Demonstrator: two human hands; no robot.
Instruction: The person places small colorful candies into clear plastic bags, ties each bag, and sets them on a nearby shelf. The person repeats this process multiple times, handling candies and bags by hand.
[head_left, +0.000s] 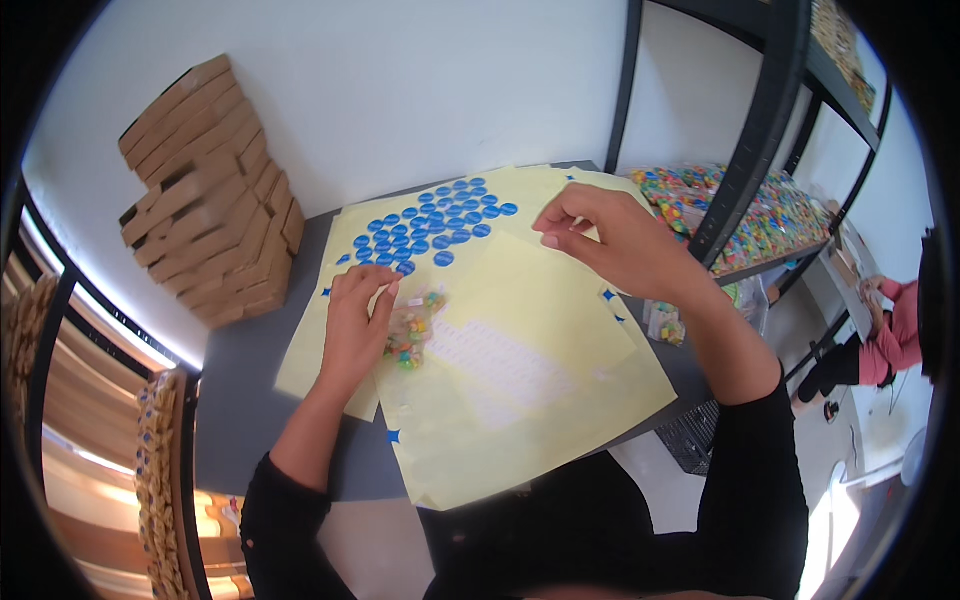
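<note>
Yellowish sheets of sticker backing paper cover much of the grey table. Round blue stickers bearing writing lie on their far left part. My left hand is over the left side of the sheets, its thumb and index finger near the lowest blue stickers; whether it pinches something small cannot be made out. Just right of it lies a clear plastic bag of small colourful pieces. My right hand is raised over the right part of the sheets, fingertips bent together, and what is between them cannot be seen.
Flat cardboard boxes are stacked at the left by the wall. A black metal shelf stands at the right, holding large clear bags of colourful pieces. A small bag lies at the table's right edge. A person sits far right.
</note>
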